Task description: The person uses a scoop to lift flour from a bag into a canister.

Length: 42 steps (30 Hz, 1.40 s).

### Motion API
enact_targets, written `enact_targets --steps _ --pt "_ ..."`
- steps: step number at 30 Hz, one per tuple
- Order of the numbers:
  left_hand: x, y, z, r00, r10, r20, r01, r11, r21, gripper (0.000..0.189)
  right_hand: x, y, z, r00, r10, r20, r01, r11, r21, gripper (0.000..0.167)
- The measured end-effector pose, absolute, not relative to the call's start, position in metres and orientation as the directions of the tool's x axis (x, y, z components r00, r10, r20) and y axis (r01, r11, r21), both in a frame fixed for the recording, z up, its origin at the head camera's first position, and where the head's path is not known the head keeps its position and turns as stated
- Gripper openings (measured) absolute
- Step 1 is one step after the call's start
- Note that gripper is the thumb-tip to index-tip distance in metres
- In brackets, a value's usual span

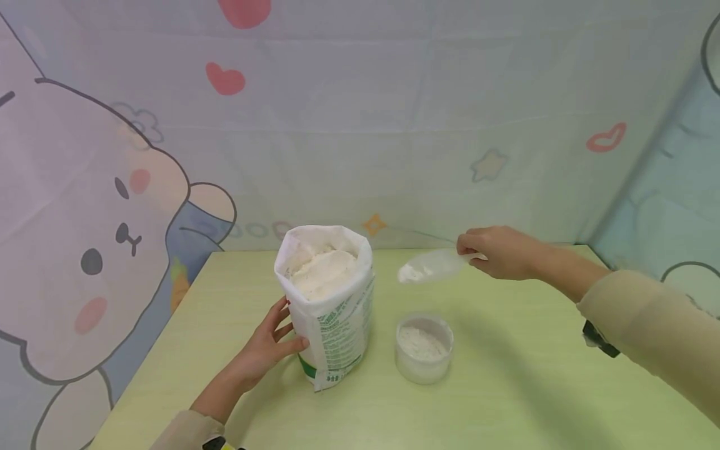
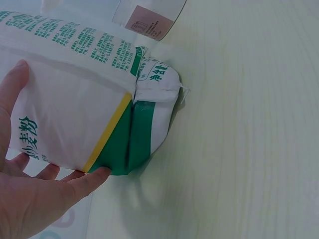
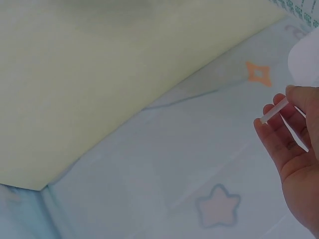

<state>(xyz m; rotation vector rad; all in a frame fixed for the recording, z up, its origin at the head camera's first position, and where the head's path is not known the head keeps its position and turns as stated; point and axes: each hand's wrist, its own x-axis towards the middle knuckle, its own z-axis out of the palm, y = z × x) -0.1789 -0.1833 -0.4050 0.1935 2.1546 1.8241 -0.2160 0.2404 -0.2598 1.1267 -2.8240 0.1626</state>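
Note:
An upright white bag of flour (image 1: pixel 337 331), its top open and rolled, stands near the middle of the table. My left hand (image 1: pixel 270 344) rests against its left side, thumb and fingers spread; the left wrist view shows these fingers (image 2: pixel 89 183) along the bag's green-banded lower part. My right hand (image 1: pixel 500 252) pinches the thin handle of a translucent scoop (image 1: pixel 441 265) with white flour at its front end. The scoop is in the air, above and behind a small round tub (image 1: pixel 423 369) holding flour. In the right wrist view, fingertips grip the handle (image 3: pixel 274 110).
The pale yellow table (image 1: pixel 506 387) ends at the back against a printed cloth (image 1: pixel 360 125) with hearts and a cartoon animal. The tub stands a little to the right of the bag. In the left wrist view a pinkish label (image 2: pixel 148 22) shows on the tub.

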Motion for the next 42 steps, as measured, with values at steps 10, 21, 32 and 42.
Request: enact_targets --steps 10,21,32,42 --pt "-0.18 -0.184 -0.407 -0.943 0.297 -0.149 -0.098 0.18 0.979 0.094 -0.211 0.244 -0.275 -0.682 -0.724 0.103 -0.729 0.684 -0.025 0.02" --pt "-0.181 -0.184 -0.408 -0.944 0.296 -0.146 -0.094 0.183 0.979 0.094 -0.204 0.238 -0.274 -0.664 -0.748 0.001 -0.744 0.66 0.102 0.02" --pt "-0.181 -0.183 -0.407 -0.944 0.296 -0.146 -0.091 0.19 0.978 0.094 -0.199 0.222 -0.263 -0.616 -0.785 -0.059 -0.75 0.562 0.348 0.018" --pt "-0.18 -0.182 -0.406 -0.942 0.3 -0.15 -0.094 0.191 0.977 0.094 -0.192 0.205 -0.255 -0.574 -0.814 -0.087 -0.721 0.453 0.524 0.022"
